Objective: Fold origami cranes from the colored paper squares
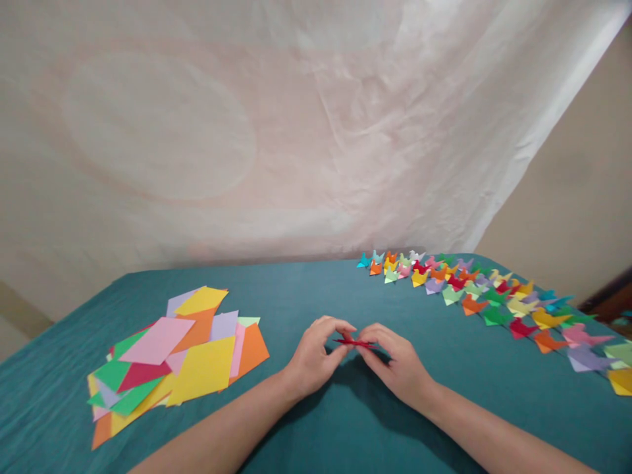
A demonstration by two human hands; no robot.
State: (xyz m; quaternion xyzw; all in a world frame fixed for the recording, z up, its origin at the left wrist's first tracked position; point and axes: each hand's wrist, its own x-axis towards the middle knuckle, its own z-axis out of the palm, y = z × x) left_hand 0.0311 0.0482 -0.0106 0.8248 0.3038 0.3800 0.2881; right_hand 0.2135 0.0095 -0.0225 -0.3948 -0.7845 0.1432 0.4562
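Between both hands is a small piece of folded red paper (356, 342), seen nearly edge-on just above the table. My left hand (320, 349) pinches its left side between thumb and fingers. On the other side, my right hand (394, 361) is closed on it in the same way, the fingertips of the two hands close together. The folds on the paper's underside are hidden from me.
A loose pile of coloured paper squares (205, 368) lies on the left of the green-covered table (296, 289). Rows of small folded paper birds (494, 296) stand along the right. A pale cloth (296, 131) hangs behind the table.
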